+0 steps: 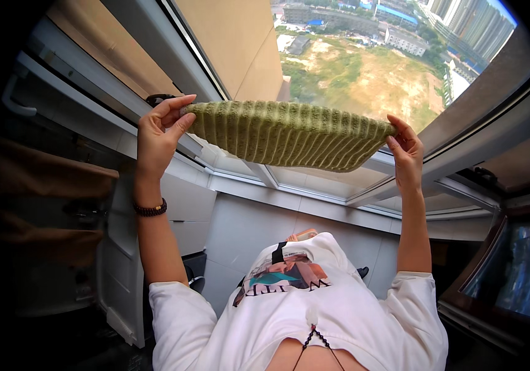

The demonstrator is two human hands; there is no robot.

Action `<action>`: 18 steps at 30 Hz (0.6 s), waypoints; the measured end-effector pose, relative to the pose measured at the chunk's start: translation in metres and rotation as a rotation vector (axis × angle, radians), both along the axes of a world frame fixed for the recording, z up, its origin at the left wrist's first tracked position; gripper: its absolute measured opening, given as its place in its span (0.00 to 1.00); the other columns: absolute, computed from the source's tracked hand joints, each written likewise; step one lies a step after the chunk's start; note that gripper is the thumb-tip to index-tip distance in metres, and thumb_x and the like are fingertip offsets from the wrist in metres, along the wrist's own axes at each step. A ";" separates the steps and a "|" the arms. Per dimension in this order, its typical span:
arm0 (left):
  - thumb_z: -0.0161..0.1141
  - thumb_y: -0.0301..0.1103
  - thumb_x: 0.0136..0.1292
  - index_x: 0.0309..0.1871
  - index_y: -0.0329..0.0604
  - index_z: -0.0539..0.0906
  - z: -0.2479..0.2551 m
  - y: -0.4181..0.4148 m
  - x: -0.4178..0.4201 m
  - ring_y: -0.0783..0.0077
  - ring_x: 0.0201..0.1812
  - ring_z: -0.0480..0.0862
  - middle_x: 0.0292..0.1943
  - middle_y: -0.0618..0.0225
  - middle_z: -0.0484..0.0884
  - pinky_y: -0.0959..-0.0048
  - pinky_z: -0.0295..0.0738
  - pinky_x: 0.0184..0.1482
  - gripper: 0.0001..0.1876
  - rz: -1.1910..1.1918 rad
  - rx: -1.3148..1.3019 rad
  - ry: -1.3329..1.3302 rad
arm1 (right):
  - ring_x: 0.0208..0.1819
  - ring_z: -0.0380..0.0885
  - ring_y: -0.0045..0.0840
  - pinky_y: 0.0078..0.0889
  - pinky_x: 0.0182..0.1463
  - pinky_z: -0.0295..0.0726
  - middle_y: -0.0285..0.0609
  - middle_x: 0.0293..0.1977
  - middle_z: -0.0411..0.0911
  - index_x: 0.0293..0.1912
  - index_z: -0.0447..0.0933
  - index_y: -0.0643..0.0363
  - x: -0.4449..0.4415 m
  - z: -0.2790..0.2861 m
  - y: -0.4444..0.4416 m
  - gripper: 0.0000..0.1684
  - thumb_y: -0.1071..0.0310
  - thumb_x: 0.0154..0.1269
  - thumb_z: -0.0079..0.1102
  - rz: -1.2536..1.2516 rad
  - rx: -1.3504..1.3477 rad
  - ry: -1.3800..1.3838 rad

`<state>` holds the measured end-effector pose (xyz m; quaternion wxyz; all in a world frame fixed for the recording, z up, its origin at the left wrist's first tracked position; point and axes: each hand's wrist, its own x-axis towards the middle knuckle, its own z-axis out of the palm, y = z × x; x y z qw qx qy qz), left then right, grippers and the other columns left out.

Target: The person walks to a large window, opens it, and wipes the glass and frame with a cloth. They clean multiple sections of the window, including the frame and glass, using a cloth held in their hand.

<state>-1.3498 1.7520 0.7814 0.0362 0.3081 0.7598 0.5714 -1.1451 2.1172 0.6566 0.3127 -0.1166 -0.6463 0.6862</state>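
A green ribbed cloth [288,132], which looks like a towel, is stretched between my two hands in front of the window. My left hand [160,132] pinches its left upper corner between thumb and fingers. At the opposite corner, my right hand [406,146] grips the edge the same way. The cloth's upper edge runs nearly straight and its lower part hangs down. A dark beaded bracelet [150,208] circles my left wrist. Both arms are raised and reach forward.
Window frames [265,175] surround me in front and at both sides. A white cabinet [188,211] stands at left, beside an open white appliance door or lid [121,269]. Grey floor tiles [251,222] lie below. At right is a dark-framed glass panel [515,264].
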 end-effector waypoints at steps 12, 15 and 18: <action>0.62 0.20 0.61 0.43 0.38 0.81 -0.030 0.014 -0.010 0.82 0.39 0.82 0.36 0.69 0.84 0.82 0.77 0.44 0.07 0.007 0.104 -0.049 | 0.48 0.74 0.18 0.20 0.53 0.74 0.36 0.44 0.73 0.54 0.72 0.66 0.021 0.072 0.018 0.22 0.83 0.59 0.60 0.164 0.355 -0.060; 0.63 0.22 0.62 0.39 0.39 0.80 -0.032 0.019 -0.014 0.84 0.35 0.80 0.32 0.72 0.83 0.84 0.75 0.42 0.05 0.014 0.112 -0.009 | 0.47 0.74 0.22 0.23 0.49 0.75 0.39 0.44 0.71 0.46 0.76 0.67 0.024 0.077 0.020 0.15 0.85 0.58 0.59 0.034 0.588 -0.137; 0.63 0.24 0.63 0.37 0.40 0.77 -0.036 0.021 -0.019 0.86 0.32 0.75 0.30 0.73 0.79 0.86 0.70 0.37 0.05 0.006 0.096 -0.017 | 0.43 0.73 0.22 0.23 0.43 0.73 0.41 0.45 0.71 0.38 0.78 0.66 0.023 0.079 0.026 0.06 0.83 0.61 0.58 -0.074 0.662 -0.153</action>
